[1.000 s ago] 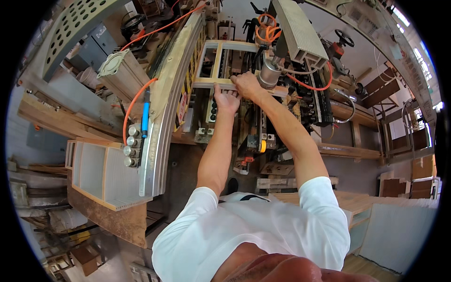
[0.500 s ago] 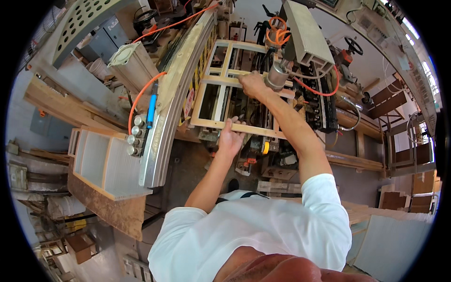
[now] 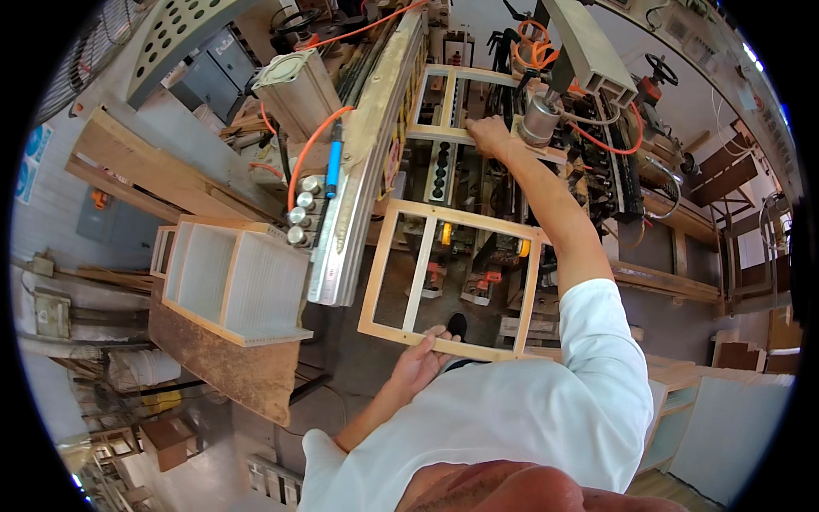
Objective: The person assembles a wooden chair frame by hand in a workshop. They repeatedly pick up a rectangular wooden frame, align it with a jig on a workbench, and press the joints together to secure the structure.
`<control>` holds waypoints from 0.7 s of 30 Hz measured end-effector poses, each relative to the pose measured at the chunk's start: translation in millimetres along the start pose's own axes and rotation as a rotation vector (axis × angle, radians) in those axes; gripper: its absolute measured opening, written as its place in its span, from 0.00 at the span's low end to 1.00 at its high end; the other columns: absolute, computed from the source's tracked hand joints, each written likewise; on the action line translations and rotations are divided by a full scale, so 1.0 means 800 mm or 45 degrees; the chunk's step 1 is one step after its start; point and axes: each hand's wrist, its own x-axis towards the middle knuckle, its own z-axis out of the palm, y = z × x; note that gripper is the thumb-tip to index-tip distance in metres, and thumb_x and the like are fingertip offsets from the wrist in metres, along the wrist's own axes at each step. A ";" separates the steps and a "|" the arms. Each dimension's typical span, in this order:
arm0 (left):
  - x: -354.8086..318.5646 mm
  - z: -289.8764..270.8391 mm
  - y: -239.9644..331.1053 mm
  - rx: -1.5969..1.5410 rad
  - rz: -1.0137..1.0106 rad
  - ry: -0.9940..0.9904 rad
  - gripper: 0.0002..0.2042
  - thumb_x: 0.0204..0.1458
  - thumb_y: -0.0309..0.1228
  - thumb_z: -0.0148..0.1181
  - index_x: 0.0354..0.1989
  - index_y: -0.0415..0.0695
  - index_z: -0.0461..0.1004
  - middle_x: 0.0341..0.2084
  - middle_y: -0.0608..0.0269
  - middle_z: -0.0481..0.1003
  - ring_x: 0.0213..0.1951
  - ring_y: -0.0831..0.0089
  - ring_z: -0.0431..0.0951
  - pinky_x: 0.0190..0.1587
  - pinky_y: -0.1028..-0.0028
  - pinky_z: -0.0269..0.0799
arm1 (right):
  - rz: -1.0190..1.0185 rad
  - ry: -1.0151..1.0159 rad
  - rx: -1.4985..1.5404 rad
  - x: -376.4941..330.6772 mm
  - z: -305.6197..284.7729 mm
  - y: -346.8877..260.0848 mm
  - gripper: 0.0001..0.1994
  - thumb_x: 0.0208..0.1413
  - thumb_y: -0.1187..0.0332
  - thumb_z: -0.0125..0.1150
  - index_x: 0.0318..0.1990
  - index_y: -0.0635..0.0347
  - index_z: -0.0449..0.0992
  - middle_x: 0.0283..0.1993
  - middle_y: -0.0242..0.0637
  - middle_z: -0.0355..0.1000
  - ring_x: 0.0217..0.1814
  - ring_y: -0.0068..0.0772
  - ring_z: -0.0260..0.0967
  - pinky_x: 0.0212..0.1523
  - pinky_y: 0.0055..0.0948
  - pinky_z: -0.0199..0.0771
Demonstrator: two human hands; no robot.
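Note:
My left hand (image 3: 421,357) is closed on the near rail of a pale wooden frame (image 3: 420,275) with one inner bar. This frame hangs level in front of my body, apart from the machine. A second, similar wooden frame (image 3: 439,133) lies farther away in the machine (image 3: 435,171). My right hand (image 3: 490,136), arm stretched out, is closed at that frame's near rail; its fingertips are partly hidden. A metal cylinder (image 3: 540,121) stands just right of my right hand.
A long metal beam (image 3: 341,264) runs along the left, carrying round knobs (image 3: 299,218), a blue pen-like tool (image 3: 334,162) and an orange hose (image 3: 309,149). White-sided stacked frames (image 3: 264,282) stand on a brown board (image 3: 222,367) at left. More pale panels (image 3: 734,427) stand at right.
My left hand has drawn the near wooden frame back toward my body, opening a gap from the far one. My right hand stays at the far frame. The view has shifted somewhat.

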 end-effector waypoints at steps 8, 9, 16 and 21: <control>-0.077 -0.079 0.003 0.046 -0.089 0.070 0.14 0.55 0.30 0.60 0.47 0.37 0.72 0.42 0.57 0.75 0.58 0.56 0.68 0.64 0.58 0.60 | 0.035 0.090 0.248 0.014 0.014 0.001 0.15 0.48 0.76 0.54 0.45 0.61 0.71 0.38 0.51 0.75 0.44 0.55 0.72 0.42 0.47 0.72; -0.076 -0.082 0.007 0.026 -0.092 0.122 0.13 0.54 0.29 0.60 0.46 0.37 0.72 0.41 0.56 0.75 0.58 0.56 0.69 0.64 0.58 0.61 | 0.036 0.141 0.280 0.013 0.012 0.002 0.15 0.48 0.76 0.54 0.46 0.61 0.71 0.39 0.51 0.75 0.44 0.55 0.72 0.43 0.47 0.72; -0.052 -0.157 0.022 0.081 -0.031 0.682 0.09 0.52 0.27 0.59 0.41 0.39 0.71 0.37 0.57 0.73 0.50 0.58 0.73 0.60 0.54 0.65 | -0.049 0.092 0.122 0.013 0.010 0.004 0.13 0.46 0.77 0.56 0.42 0.59 0.72 0.37 0.47 0.76 0.44 0.49 0.73 0.48 0.45 0.67; -0.044 -0.223 0.002 0.159 0.175 0.968 0.08 0.52 0.26 0.57 0.40 0.42 0.72 0.37 0.59 0.74 0.46 0.62 0.74 0.57 0.55 0.66 | -0.096 0.118 0.081 0.017 0.015 0.006 0.12 0.47 0.76 0.56 0.41 0.56 0.72 0.38 0.44 0.76 0.48 0.45 0.72 0.54 0.44 0.59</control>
